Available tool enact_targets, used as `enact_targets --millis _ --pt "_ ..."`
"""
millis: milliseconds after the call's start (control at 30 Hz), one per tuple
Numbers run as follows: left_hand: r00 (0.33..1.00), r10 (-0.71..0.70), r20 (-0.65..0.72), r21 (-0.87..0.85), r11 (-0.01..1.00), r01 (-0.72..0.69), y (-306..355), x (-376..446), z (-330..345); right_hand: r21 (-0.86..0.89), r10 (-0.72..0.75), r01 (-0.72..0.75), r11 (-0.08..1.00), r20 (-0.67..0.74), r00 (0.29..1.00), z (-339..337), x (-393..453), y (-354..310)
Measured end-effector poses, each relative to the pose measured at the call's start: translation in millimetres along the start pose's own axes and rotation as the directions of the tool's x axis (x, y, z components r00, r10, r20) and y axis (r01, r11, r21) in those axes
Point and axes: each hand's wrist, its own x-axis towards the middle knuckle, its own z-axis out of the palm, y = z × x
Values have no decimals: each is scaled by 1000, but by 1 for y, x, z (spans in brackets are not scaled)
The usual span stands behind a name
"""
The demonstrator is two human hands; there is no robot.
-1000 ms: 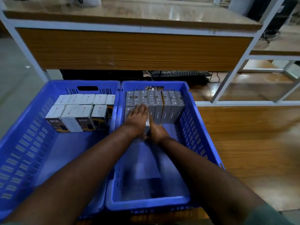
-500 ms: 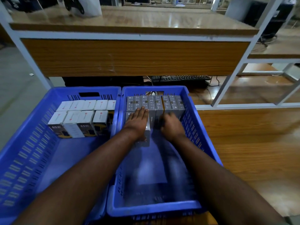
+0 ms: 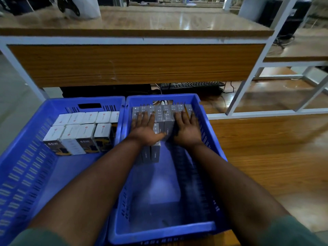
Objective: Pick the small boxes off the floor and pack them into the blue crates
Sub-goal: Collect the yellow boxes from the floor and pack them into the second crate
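Hands: left hand and right hand lie palm-down on the grey boxes, fingers straight and slightly spread, curled round nothing.
Grey boxes: packed upright in a row against the far wall, at 12 o'clock in the right blue crate; a short second row begins under the left palm at about 11 o'clock.
White boxes: white boxes fill the 12 to 1 o'clock end of the left blue crate in two rows.
Step, as I judge it: pressing the grey rows level and tight.
Risk: the short front row has nothing bracing its near side, so uneven pressure could tip it toward 6 o'clock.
Risk: pushing hard toward 12 o'clock might slide the crate under the wooden bench.
Remaining: most of each crate floor is bare; no floor boxes are visible.
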Motion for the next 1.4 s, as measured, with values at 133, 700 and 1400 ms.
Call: enact_targets --millis 133,700,1400 --pt "1000 10 -19 -15 1000 -10 1 11 -1 23 0 1 1000 -28 1000 9 3 -2" --pt "999 10 -45 4 1000 -10 -1 18 7 95 -7 8 995 -16 1000 6 7 -5" --pt "872 4 -490 -329 925 -189 -29 -79 -73 700 -186 377 606 -336 923 -60 -35 -93"
